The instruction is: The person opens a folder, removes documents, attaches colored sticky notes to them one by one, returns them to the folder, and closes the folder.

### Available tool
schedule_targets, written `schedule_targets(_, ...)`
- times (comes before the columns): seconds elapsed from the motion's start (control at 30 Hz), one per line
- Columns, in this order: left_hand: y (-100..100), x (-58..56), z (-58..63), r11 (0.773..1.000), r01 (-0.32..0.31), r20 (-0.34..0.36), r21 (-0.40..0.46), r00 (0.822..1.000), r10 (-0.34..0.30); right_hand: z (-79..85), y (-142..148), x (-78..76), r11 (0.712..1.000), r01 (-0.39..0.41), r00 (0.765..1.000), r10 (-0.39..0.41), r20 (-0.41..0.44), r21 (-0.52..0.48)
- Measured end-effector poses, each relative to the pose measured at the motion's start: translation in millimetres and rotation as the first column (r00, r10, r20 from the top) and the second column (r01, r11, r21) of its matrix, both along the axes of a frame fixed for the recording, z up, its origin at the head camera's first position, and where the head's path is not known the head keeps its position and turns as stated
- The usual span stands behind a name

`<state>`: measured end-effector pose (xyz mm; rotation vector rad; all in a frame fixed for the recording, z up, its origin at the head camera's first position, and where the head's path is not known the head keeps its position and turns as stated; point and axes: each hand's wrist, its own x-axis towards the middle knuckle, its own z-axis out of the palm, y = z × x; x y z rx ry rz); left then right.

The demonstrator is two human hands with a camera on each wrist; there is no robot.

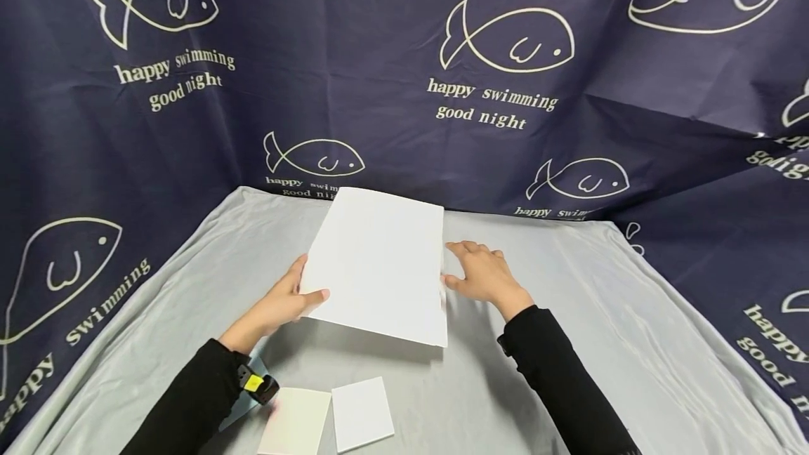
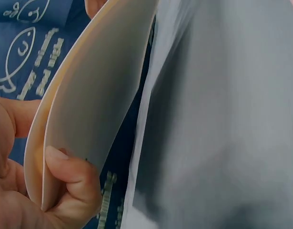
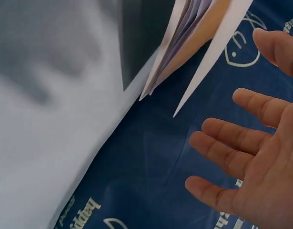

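Note:
A large white booklet (image 1: 379, 265) is held up, tilted, above the cloth-covered table in the head view. My left hand (image 1: 278, 304) grips its left edge, the thumb on one face and fingers behind. In the left wrist view, the booklet's covers (image 2: 94, 86) bow apart a little beside the thumb. Off the right edge is my right hand (image 1: 483, 272), its fingers spread. The right wrist view shows that hand (image 3: 265, 157) apart from the booklet, holding nothing. Several inner sheets (image 3: 191, 28) fan out there between the covers; what is on them is hidden.
Near the front of the grey cloth (image 1: 569, 286) lie a cream rectangular pad (image 1: 296, 420) and a smaller white one (image 1: 363, 414). A light blue item (image 1: 243, 406) shows partly under my left wrist. Dark blue fish-print curtains (image 1: 404, 76) hang behind and at the sides.

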<state>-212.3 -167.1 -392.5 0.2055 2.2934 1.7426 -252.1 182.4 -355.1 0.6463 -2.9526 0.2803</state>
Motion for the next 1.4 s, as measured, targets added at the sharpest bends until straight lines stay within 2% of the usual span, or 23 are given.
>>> schedule_targets(0.2,28.9,-4.0,-3.2,1.000,0.020,0.023,-0.002,1.000,-0.020,-5.4,18.5,-1.1,0.999,0.038,0.999,-0.038,0.003,0.009)
schedule_targets(0.4,54.2,-3.8,-8.7,1.000,0.012,0.028,0.019,1.000,-0.013,-8.6,40.4,2.5,0.997,0.074,0.997,-0.074,0.001,-0.009)
schedule_targets(0.6,69.8,-0.5,-23.9,1.000,-0.003,0.012,-0.007,1.000,0.003,-20.4,67.1,8.2,0.992,0.127,0.991,-0.126,0.039,-0.007)
schedule_targets(0.7,77.0,1.8,-33.7,0.998,-0.008,0.000,-0.058,1.000,0.008,-33.1,79.3,11.7,0.988,0.151,0.985,-0.151,0.078,0.016)
schedule_targets(0.8,83.4,3.5,-41.6,0.987,-0.032,-0.028,-0.155,0.999,0.028,-45.7,87.0,15.2,0.985,0.170,0.976,-0.173,0.130,0.035)
schedule_targets(0.97,91.7,3.2,-44.7,0.937,-0.088,-0.085,-0.337,0.994,0.062,-58.1,91.1,19.6,0.978,0.204,0.960,-0.210,0.183,0.052)
schedule_targets(1.07,95.4,1.8,-41.9,0.911,-0.099,-0.096,-0.401,0.993,0.066,-60.4,91.3,20.8,0.976,0.210,0.957,-0.216,0.193,0.054)
schedule_targets(1.17,98.2,0.6,-40.4,0.896,-0.093,-0.099,-0.435,0.994,0.055,-61.2,91.8,21.6,0.976,0.211,0.956,-0.217,0.198,0.053)
schedule_targets(1.23,99.3,0.4,-40.8,0.894,-0.082,-0.094,-0.441,0.995,0.044,-61.5,92.4,22.1,0.976,0.212,0.955,-0.218,0.202,0.053)
schedule_targets(1.33,100.0,0.9,-41.6,0.897,-0.067,-0.090,-0.437,0.996,0.031,-61.7,93.6,22.4,0.976,0.213,0.954,-0.218,0.203,0.049)
schedule_targets(1.4,100.0,1.6,-41.7,0.908,-0.049,-0.067,-0.416,0.997,0.023,-61.5,94.2,22.7,0.976,0.212,0.955,-0.216,0.203,0.043)
